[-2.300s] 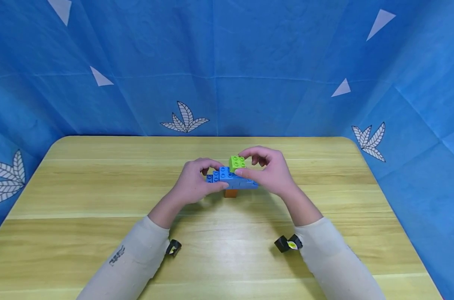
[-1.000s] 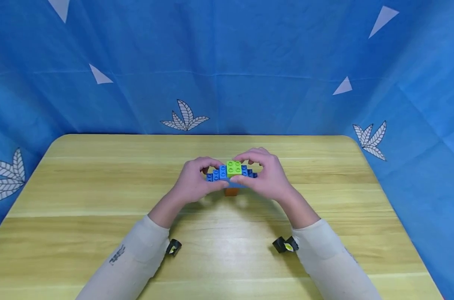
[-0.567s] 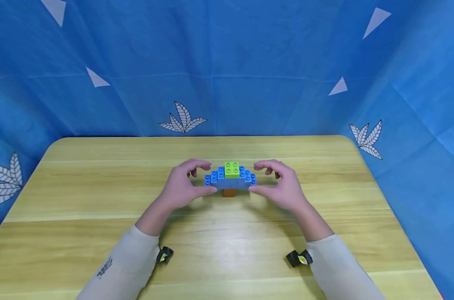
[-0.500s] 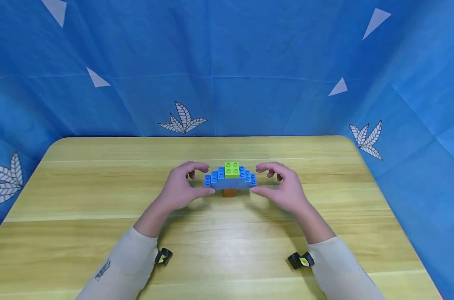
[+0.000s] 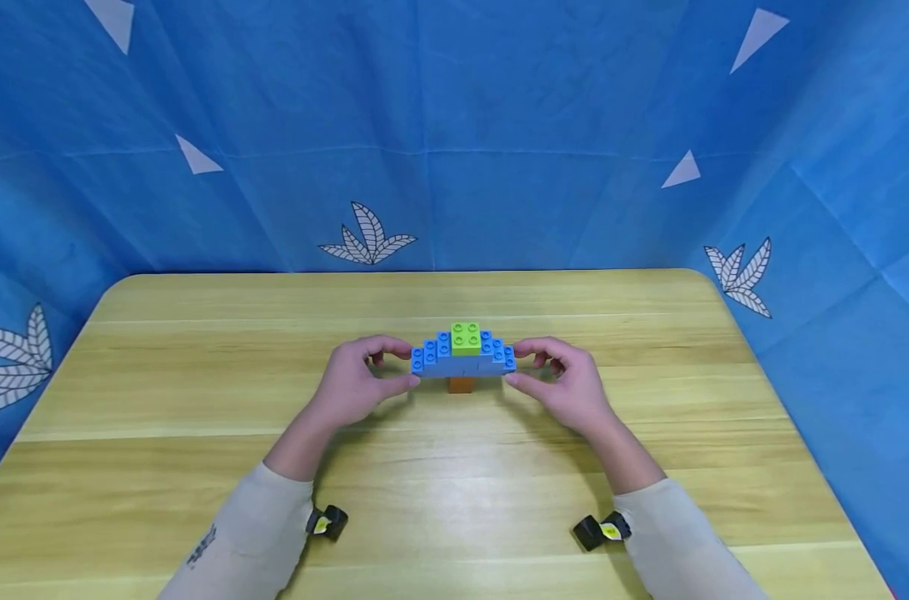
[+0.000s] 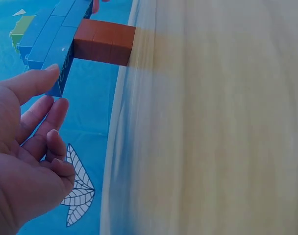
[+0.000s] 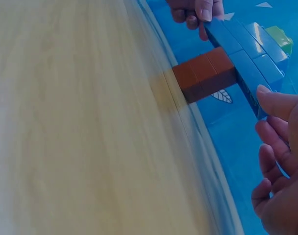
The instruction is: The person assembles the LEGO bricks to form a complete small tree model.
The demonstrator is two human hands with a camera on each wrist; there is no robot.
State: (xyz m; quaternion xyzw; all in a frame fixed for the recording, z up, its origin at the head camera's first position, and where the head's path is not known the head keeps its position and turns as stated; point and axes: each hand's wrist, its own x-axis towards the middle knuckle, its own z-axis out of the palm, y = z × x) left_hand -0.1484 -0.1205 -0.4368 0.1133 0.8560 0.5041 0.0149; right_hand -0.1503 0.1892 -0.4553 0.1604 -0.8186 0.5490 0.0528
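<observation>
A tree-like model of toy building bricks stands upright in mid-table. Its stepped crown is made of blue bricks (image 5: pixel 461 365), topped by one lime-green brick (image 5: pixel 465 340). A brown brick trunk (image 5: pixel 461 386) holds the crown up; the left wrist view shows the stacked brown bricks (image 6: pixel 104 41) from the side. My left hand (image 5: pixel 352 382) pinches the crown's left end, thumb in front and fingertips behind. At the opposite end, my right hand (image 5: pixel 570 385) pinches the lowest blue brick (image 7: pixel 252 83) the same way. The green brick is untouched.
The wooden table (image 5: pixel 199 358) extends around the model on all sides. Behind it hangs a blue cloth (image 5: pixel 499 167) with white leaf and triangle prints. Black wrist cameras (image 5: pixel 600 531) sit at both sleeves.
The right hand has set the green brick at the middle of the crown and let go. Both hands have moved outward, and their fingers have closed in on the crown's two ends.
</observation>
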